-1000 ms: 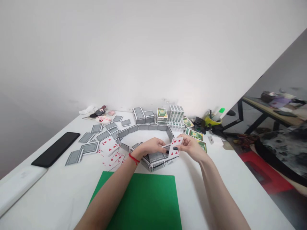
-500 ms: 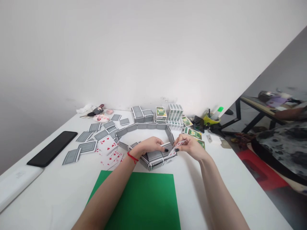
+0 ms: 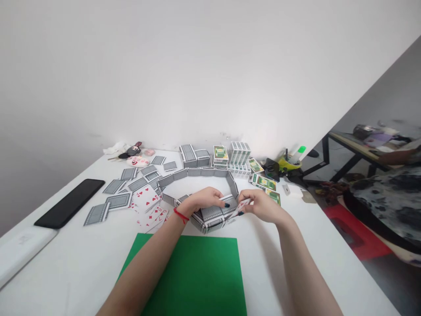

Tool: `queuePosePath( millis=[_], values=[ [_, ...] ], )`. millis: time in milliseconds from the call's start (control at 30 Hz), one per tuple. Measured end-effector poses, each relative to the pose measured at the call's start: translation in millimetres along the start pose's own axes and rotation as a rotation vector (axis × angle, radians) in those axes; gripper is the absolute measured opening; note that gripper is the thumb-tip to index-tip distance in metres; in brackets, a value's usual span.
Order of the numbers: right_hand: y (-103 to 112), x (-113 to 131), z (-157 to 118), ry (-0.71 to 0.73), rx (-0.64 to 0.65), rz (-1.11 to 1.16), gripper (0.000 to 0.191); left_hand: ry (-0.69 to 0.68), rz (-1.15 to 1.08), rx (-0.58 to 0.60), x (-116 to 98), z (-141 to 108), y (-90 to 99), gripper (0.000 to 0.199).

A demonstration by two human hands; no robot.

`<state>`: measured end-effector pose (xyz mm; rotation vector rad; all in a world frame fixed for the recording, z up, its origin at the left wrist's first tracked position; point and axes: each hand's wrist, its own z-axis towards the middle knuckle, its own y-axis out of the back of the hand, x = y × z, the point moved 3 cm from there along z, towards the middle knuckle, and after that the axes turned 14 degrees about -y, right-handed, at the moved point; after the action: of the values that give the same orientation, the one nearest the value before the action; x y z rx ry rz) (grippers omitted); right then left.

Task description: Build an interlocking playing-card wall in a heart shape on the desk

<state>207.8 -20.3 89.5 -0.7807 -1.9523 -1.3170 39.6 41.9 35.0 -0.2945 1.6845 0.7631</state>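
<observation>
A ring of joined, folded playing cards with grey patterned backs stands on the white table. At its near side is a thicker folded-card block. My left hand grips this block from above, thumb along its top; the other fingers are partly hidden. My right hand pinches a playing card with red marks on its face, tilted against the block's right end. Whether the card's lower edge is inside a fold I cannot tell. Loose playing cards, some face up, lie to the left.
A green mat lies in front. Behind the ring stand a folded-card piece and stacked card boxes. A black phone and a white device lie left. At right is a yellow holder; a person sits beyond.
My right hand has shifted slightly down and left, bringing the playing card a little lower against the block's right end. My left hand keeps its place on the block.
</observation>
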Motion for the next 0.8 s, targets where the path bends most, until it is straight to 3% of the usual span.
queuePosePath(
  millis=[100, 233, 400, 667, 800],
  values=[
    [-4, 13, -8, 0.07, -0.087, -0.223, 0.017, -0.014, 0.003, 0.0, 0, 1, 0.5, 0.029],
    [-12, 26, -16, 0.152, -0.097, -0.411, 0.028, -0.022, 0.002, -0.009, 0, 1, 0.8, 0.028],
    [-19, 34, -22, 0.155, -0.152, -0.59, 0.034, -0.04, -0.023, 0.002, 1, 1, 0.0, 0.026],
    [-16, 32, -18, 0.17, -0.172, -0.477, 0.019, -0.059, 0.006, 0.001, 0, 1, 0.9, 0.026],
    [-8, 31, -22, 0.144, -0.292, -0.429, 0.009, -0.065, 0.009, 0.006, -2, 0, 1.1, 0.025]
  ],
)
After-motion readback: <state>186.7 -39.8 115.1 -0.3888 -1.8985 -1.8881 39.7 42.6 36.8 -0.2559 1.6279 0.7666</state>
